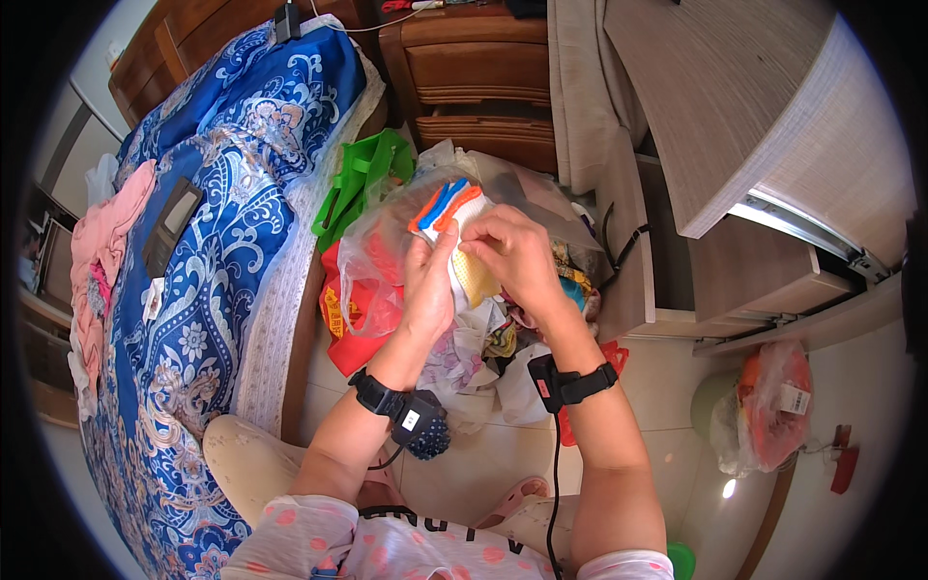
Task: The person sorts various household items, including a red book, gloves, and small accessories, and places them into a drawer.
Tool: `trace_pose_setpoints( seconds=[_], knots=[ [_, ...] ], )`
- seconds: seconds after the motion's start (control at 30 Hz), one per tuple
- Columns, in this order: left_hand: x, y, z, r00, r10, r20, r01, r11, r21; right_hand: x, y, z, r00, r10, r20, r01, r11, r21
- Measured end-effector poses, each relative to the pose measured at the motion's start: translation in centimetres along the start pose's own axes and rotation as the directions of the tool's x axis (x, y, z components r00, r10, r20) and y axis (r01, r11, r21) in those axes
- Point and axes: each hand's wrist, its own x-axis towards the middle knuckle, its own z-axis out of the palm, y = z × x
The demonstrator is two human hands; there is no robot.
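Observation:
My left hand (pixel 429 279) holds a small bundle of white knit work gloves (pixel 460 219) with orange and blue cuffs and a yellow dotted face. The thumb lies over the front, just below the cuffs. My right hand (pixel 513 254) pinches at the right side of the same bundle with thumb and forefinger; its other fingers are curled and partly hide the gloves. Below the hands lies a heap of clothes and fabric (pixel 457 351) on the floor. Clear plastic bags (pixel 366 279) spread around and behind the gloves.
A red bag (pixel 348 348) bearing writing and a green bag (pixel 362 181) lie left of the heap, beside a bed with a blue patterned cover (pixel 217 254). Wooden drawers (pixel 478 69) stand behind. At right are a cabinet's open drawers (pixel 754 268) and a plastic-bagged red item (pixel 772 413).

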Motion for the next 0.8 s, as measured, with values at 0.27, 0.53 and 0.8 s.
trace_pose_setpoints(
  seconds=[0.27,0.53,0.8],
  knots=[
    [0.2,-0.3,-0.3,0.987,-0.138,-0.086,0.125,0.982,-0.138,-0.5,1.4,-2.0,0.904,0.395,0.16,-0.404,0.675,0.618],
    [-2.9,0.8,3.7,0.987,-0.149,0.055,0.154,0.983,-0.097,-0.8,-2.0,-9.0,0.784,0.505,0.361,-0.587,0.415,0.695],
    [-10.2,-1.2,12.0,0.836,-0.367,0.407,0.386,0.922,0.038,-10.3,-8.3,-21.6,0.766,0.593,0.246,-0.605,0.538,0.587]
  ],
)
